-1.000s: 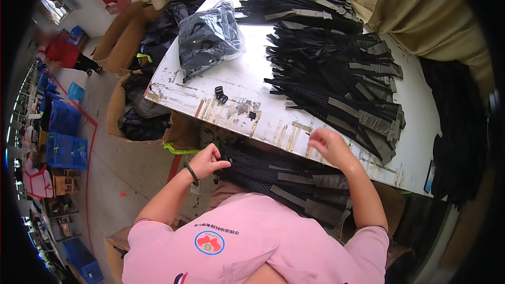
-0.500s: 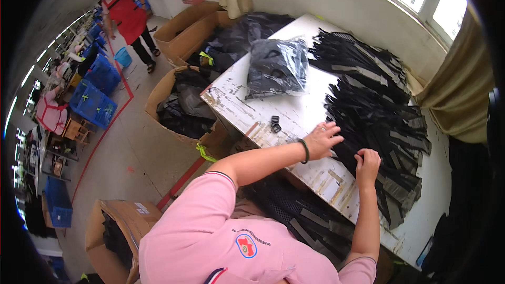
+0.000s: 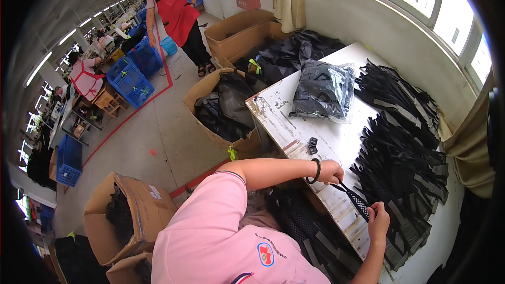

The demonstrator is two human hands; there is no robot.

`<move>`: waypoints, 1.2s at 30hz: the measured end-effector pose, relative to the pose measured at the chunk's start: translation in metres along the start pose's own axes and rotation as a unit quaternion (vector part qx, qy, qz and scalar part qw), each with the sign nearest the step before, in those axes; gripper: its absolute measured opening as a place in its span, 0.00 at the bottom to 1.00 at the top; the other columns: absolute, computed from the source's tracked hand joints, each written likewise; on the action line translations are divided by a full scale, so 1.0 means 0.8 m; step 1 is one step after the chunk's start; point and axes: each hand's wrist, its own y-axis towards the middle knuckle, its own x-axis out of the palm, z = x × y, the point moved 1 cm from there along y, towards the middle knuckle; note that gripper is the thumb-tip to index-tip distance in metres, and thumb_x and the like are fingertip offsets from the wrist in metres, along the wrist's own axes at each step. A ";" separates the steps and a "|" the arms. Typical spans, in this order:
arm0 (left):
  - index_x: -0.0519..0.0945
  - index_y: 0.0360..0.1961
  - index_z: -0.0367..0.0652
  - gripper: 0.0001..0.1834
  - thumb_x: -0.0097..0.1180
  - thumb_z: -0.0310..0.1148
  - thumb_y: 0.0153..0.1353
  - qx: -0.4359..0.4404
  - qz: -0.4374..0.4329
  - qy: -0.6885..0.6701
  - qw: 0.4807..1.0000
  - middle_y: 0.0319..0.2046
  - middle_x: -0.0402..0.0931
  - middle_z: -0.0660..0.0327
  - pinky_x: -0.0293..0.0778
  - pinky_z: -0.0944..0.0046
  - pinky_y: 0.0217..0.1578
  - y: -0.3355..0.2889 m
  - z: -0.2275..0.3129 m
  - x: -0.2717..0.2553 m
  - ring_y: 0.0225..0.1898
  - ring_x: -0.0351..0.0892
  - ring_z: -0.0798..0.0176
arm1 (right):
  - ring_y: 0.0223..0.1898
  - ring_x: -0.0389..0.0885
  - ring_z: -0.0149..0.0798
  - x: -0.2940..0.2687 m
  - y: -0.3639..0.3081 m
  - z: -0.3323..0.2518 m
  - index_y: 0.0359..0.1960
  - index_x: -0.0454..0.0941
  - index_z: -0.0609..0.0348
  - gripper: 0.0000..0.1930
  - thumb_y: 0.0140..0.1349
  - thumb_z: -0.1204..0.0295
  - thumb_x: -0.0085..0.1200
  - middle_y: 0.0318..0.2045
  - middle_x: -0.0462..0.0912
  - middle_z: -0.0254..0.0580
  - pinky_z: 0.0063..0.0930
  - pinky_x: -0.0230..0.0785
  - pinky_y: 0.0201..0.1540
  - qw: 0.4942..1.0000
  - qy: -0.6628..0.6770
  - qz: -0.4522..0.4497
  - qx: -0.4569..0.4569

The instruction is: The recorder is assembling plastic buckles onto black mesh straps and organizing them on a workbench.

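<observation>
Between my two hands stretches a black mesh strap (image 3: 357,201), held over the near edge of the white worn table (image 3: 276,108). My left hand (image 3: 330,172), with a dark bangle at its wrist, is closed on the strap's narrow end. The mesh part is pinched in the fingers of my right hand (image 3: 377,222). Right beside them lies a heap of black straps (image 3: 402,152) with grey ends, and a second bundle (image 3: 402,92) spreads farther back. Two small black plastic buckles (image 3: 313,145) rest on the table just beyond my left hand.
A clear bag of folded black goods (image 3: 323,90) sits on the table's far part. Cardboard boxes (image 3: 208,118) with dark material stand to the left. More straps (image 3: 300,221) hang below the near edge. A person in a red apron (image 3: 176,13) stands far left, near blue crates (image 3: 129,81).
My hands have drawn one mesh strap from the heap toward me, and both now grip it. My left hand has closed. The view has turned left, and the aproned person appears closer.
</observation>
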 end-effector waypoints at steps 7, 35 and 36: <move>0.73 0.51 0.48 0.26 0.65 0.39 0.50 0.258 0.198 0.343 0.881 0.37 0.78 0.56 0.67 0.56 0.47 -0.023 0.040 0.034 0.45 0.77 0.53 | 0.22 0.76 0.52 0.008 0.002 -0.045 0.31 0.71 0.60 0.08 0.56 0.74 0.60 0.22 0.77 0.50 0.37 0.67 0.25 0.996 0.075 -0.014 -0.037; 0.81 0.37 0.39 0.09 0.58 0.31 0.57 -0.059 0.036 -0.012 0.997 0.24 0.80 0.58 0.75 0.67 0.29 -0.056 -0.024 -0.019 0.25 0.79 0.68 | 0.32 0.80 0.48 0.153 0.054 -0.109 0.36 0.79 0.60 0.07 0.58 0.70 0.57 0.31 0.81 0.47 0.35 0.71 0.36 0.983 0.173 -0.036 -0.058; 0.81 0.37 0.39 0.09 0.58 0.31 0.57 -0.062 0.042 -0.013 0.997 0.24 0.80 0.58 0.75 0.67 0.29 -0.061 -0.028 -0.026 0.25 0.79 0.68 | 0.29 0.80 0.48 0.156 0.053 -0.108 0.33 0.79 0.58 0.06 0.59 0.69 0.56 0.29 0.81 0.47 0.35 0.72 0.33 0.982 0.186 -0.021 -0.039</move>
